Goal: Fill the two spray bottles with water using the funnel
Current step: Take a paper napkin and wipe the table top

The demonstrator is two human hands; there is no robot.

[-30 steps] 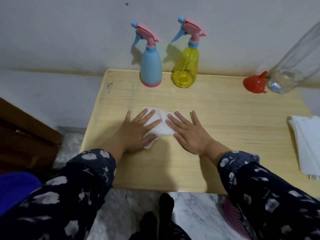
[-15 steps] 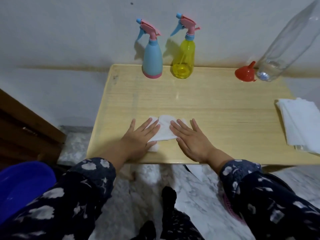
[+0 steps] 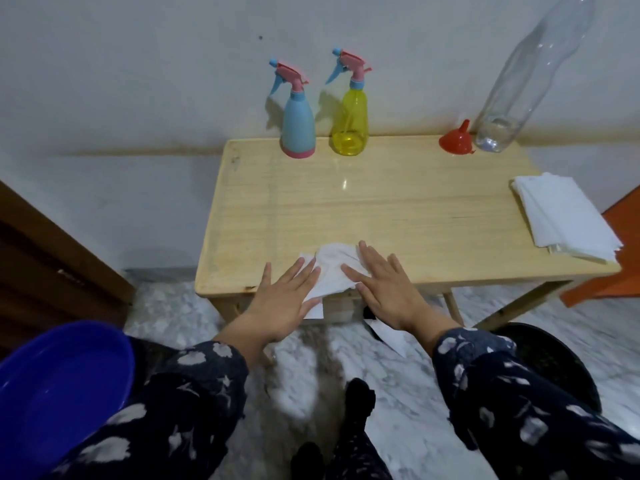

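Note:
A blue spray bottle [image 3: 298, 126] and a yellow spray bottle [image 3: 349, 123], both with pink triggers, stand upright at the back of the wooden table [image 3: 398, 209]. A red funnel [image 3: 455, 140] lies mouth-down at the back right, beside a tall clear plastic bottle [image 3: 519, 81] that looks nearly empty. My left hand [image 3: 282, 299] and my right hand [image 3: 384, 285] lie flat with fingers spread on a crumpled white tissue [image 3: 332, 268] at the table's front edge. Part of the tissue hangs over the edge.
A stack of white tissues [image 3: 568, 216] rests at the table's right side. A blue basin [image 3: 59, 389] sits at lower left, a dark round bin [image 3: 554, 358] at lower right. Brown wooden furniture [image 3: 45, 271] stands on the left, an orange object [image 3: 620, 268] on the right.
Both hands have slid the tissue toward me, from the middle of the table to its front edge. The view has pulled back, showing more floor, the basin and the bin.

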